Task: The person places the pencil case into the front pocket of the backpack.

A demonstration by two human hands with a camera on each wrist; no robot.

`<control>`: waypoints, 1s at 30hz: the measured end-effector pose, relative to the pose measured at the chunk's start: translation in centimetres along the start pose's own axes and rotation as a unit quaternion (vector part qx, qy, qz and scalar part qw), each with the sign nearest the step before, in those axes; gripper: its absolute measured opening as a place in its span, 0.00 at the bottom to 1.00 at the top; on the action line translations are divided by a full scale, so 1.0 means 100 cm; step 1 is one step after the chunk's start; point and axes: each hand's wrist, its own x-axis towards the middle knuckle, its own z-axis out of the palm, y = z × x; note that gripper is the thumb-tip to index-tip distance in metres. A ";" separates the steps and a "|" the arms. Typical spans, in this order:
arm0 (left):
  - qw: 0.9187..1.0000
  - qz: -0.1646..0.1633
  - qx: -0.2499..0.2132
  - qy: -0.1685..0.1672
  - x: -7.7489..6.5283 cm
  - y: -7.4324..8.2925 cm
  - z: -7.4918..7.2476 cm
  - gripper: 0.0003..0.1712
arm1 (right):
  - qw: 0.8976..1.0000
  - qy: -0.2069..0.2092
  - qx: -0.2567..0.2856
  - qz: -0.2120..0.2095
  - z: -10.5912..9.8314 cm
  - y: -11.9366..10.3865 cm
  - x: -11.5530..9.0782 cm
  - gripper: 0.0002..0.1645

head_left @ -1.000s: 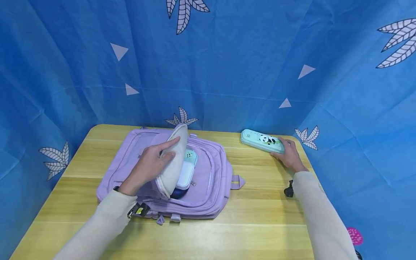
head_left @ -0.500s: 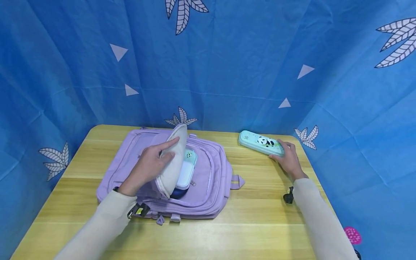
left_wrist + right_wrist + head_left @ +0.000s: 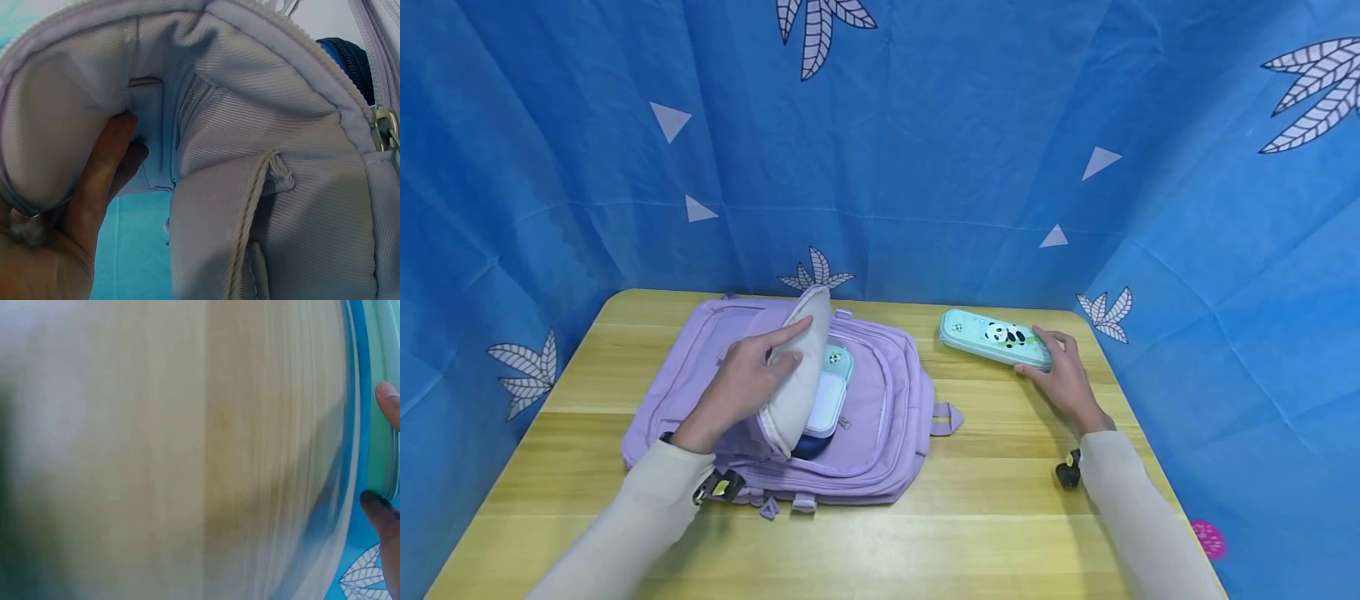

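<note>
A lilac backpack (image 3: 891,392) lies on the table, its front pocket unzipped. My left hand (image 3: 751,375) holds up the pocket's pale flap (image 3: 801,387); in the left wrist view its fingers (image 3: 103,169) reach along the lining (image 3: 62,112). Inside the pocket sit a mint case with a panda (image 3: 839,360), a white rounded box (image 3: 826,404) and a dark blue item (image 3: 811,447), partly covered by the flap. On the right, my right hand (image 3: 1063,375) grips the right end of a mint pencil case (image 3: 988,336) with a panda picture, between thumb and fingers.
The wooden table (image 3: 992,517) carries the backpack at left-centre. A blue curtain (image 3: 895,150) with leaf prints hangs behind and at both sides. The backpack's hanging loop (image 3: 949,419) points right, toward the pencil case.
My right hand has drawn the pencil case slightly left and toward me, away from the curtain. The left hand and the flap stay where they were.
</note>
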 end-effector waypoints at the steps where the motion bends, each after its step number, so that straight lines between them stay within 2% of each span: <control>1: 1.000 0.000 0.000 0.000 0.000 0.000 0.000 0.31 | 1.000 0.001 -0.001 -0.002 0.000 -0.001 -0.002 0.54; 9: 1.000 0.003 0.009 0.007 0.000 -0.001 0.000 0.30 | 1.000 -0.002 -0.005 -0.016 -0.001 -0.019 -0.012 0.55; 19: 1.000 0.006 0.007 0.005 0.000 -0.002 0.001 0.30 | 0.997 0.006 -0.013 -0.074 -0.002 -0.046 -0.021 0.54; 30: 1.000 0.006 0.013 0.004 0.001 0.000 0.000 0.30 | 0.995 0.024 -0.025 -0.090 -0.013 -0.052 -0.029 0.53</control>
